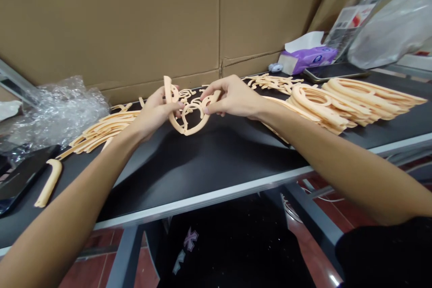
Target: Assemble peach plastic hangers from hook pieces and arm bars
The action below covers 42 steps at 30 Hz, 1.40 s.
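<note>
Above the black tabletop (165,166), a peach-coloured curved frame (185,131) is held up between both hands. It has a rounded loop at the bottom and two upright ends. My left hand (155,110) is closed on its left end, thumb across the front. Around the right end, my right hand (232,98) pinches with thumb and fingers. Small peach-coloured curved pieces (186,94) lie on the table behind the frame, partly hidden by it and the hands.
Long peach-coloured strips (101,129) lie left; larger looped pieces (364,99) are stacked right, near small branched pieces (275,83). Bubble wrap (64,108), one short hooked piece (50,182), a purple tissue pack (312,58) and a phone (334,72) surround them. Cardboard (135,18) stands behind.
</note>
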Each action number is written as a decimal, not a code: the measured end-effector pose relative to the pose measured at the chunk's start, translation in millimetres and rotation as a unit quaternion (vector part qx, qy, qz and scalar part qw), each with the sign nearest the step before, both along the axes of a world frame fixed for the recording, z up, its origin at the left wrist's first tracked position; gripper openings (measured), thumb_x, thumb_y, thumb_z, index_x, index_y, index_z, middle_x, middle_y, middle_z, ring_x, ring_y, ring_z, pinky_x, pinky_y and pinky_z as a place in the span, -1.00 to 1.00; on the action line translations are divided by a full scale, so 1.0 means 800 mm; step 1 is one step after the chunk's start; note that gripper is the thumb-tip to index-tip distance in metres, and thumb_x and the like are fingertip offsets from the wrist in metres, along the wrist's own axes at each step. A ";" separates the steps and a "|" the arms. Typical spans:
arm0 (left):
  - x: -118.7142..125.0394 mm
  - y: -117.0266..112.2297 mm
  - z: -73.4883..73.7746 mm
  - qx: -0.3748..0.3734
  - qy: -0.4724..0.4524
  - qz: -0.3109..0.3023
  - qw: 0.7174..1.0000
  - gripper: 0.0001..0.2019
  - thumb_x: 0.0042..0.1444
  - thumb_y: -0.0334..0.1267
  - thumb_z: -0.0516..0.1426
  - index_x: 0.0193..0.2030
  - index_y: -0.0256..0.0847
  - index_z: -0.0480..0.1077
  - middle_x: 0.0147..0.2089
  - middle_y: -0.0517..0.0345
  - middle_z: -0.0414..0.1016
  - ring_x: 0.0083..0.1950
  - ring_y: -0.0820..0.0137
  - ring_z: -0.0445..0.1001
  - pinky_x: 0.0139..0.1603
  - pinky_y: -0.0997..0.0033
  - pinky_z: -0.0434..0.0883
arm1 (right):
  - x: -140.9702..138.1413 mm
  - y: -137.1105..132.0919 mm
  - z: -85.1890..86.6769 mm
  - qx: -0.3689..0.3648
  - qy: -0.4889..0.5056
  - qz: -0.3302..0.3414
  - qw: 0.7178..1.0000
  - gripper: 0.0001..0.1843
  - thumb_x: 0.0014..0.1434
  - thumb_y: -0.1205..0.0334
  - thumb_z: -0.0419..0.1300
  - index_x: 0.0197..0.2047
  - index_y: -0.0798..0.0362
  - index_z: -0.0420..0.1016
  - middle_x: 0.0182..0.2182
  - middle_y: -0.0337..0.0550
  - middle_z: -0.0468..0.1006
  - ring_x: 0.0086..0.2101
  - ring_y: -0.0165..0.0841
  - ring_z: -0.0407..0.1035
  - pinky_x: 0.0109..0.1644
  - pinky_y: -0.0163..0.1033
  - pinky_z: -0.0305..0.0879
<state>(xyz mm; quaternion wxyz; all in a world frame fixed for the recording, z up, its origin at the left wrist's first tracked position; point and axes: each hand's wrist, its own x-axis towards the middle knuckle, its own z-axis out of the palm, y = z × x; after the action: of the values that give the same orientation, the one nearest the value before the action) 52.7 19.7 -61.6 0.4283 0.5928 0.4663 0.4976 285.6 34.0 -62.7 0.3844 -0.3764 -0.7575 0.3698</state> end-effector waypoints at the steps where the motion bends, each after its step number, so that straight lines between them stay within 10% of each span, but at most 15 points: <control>1: 0.004 -0.002 -0.003 0.005 0.008 -0.011 1.000 -0.53 -0.05 -0.49 0.37 0.04 -0.19 0.49 -0.27 0.17 0.52 -0.30 0.31 0.55 -0.25 0.35 0.51 | -0.001 0.000 -0.001 -0.010 0.007 0.007 1.000 -0.75 -0.01 0.35 0.46 -0.18 0.11 0.72 -0.41 -0.11 0.65 -0.49 -0.35 0.42 -0.35 -0.09 0.47; 9: 0.010 -0.008 -0.017 0.018 0.055 -0.074 0.996 -0.43 0.03 -0.36 0.40 0.20 -0.12 0.41 -0.17 0.13 0.62 -0.34 0.35 0.54 -0.27 0.36 0.50 | -0.002 -0.006 0.002 -0.057 0.029 0.021 0.998 -0.80 0.02 0.31 0.51 -0.25 0.10 0.67 -0.44 -0.11 0.62 -0.42 -0.27 0.55 -0.29 -0.05 0.63; 14: 0.012 -0.017 -0.011 0.090 0.171 -0.108 0.975 -0.45 0.08 -0.11 0.39 0.19 -0.21 0.44 0.06 -0.02 0.63 0.02 0.16 0.61 0.10 0.16 0.55 | -0.001 -0.008 0.004 -0.093 0.010 0.050 0.994 -0.74 -0.03 0.38 0.51 -0.23 0.09 0.65 -0.45 -0.16 0.64 -0.47 -0.33 0.52 -0.30 -0.12 0.60; 22: 0.016 -0.031 -0.010 0.109 0.414 -0.106 0.898 0.13 -0.08 0.22 0.44 0.56 -0.25 0.20 0.60 -0.29 0.21 0.58 -0.23 0.21 0.59 -0.22 0.17 | 0.009 -0.003 0.010 0.017 -0.210 0.078 0.974 -0.63 -0.02 0.17 0.53 -0.12 0.11 0.77 -0.34 -0.16 0.68 -0.29 -0.30 0.53 -0.14 -0.18 0.42; 30: 0.019 -0.033 -0.008 0.089 0.508 -0.142 0.845 0.02 -0.01 0.30 0.32 0.49 -0.32 0.34 0.36 -0.32 0.41 0.46 -0.24 0.31 0.47 -0.23 0.31 | 0.013 -0.014 0.025 0.052 -0.296 0.051 0.952 -0.58 0.01 0.01 0.53 -0.12 0.09 0.79 -0.27 -0.15 0.70 -0.24 -0.29 0.50 -0.13 -0.20 0.30; 42: 0.015 -0.036 -0.007 0.056 0.319 -0.250 0.913 0.01 -0.11 -0.07 0.51 0.48 -0.18 0.25 0.28 -0.12 0.57 0.35 0.02 0.52 0.42 -0.02 0.41 | 0.010 -0.023 0.029 0.046 -0.394 0.158 0.904 -0.50 -0.02 -0.14 0.54 -0.17 0.05 0.64 -0.09 -0.09 0.66 -0.11 -0.21 0.47 -0.13 -0.20 0.24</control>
<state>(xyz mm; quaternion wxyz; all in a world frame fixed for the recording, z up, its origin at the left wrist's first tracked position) 64.5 -9.3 -67.6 0.3334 0.8402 0.3858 0.1843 293.6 15.4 -39.2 0.0080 -0.3488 -0.9130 0.2113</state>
